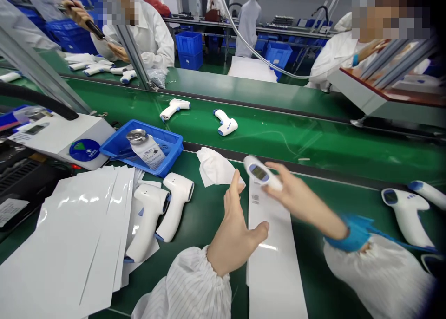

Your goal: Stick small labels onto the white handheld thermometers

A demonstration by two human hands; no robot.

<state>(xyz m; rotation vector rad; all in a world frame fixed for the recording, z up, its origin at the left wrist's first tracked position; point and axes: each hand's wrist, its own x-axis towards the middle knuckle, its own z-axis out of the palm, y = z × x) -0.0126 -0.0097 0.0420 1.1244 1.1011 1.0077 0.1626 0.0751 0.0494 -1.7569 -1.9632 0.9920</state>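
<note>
My right hand [291,189] grips a white infrared thermometer [262,172] whose small display faces up, somewhat smeared by motion. Below it lies a long white label sheet [273,263] with a few lines of small print near its far end. My left hand [240,231] hovers beside the sheet with fingers stretched and thumb apart, holding nothing. Just beyond its fingertips sits a crumpled white cloth [216,166]. Two more thermometers, one nearer [148,217] and one behind [176,205], lie to the left on the green bench.
A stack of white sheets [80,231] covers the left side. Behind it stand a blue tray [170,163] with a bottle and a white box [66,135]. Two thermometers [228,123] rest on the green conveyor [296,133]. Others [407,212] lie at right. Co-workers sit opposite.
</note>
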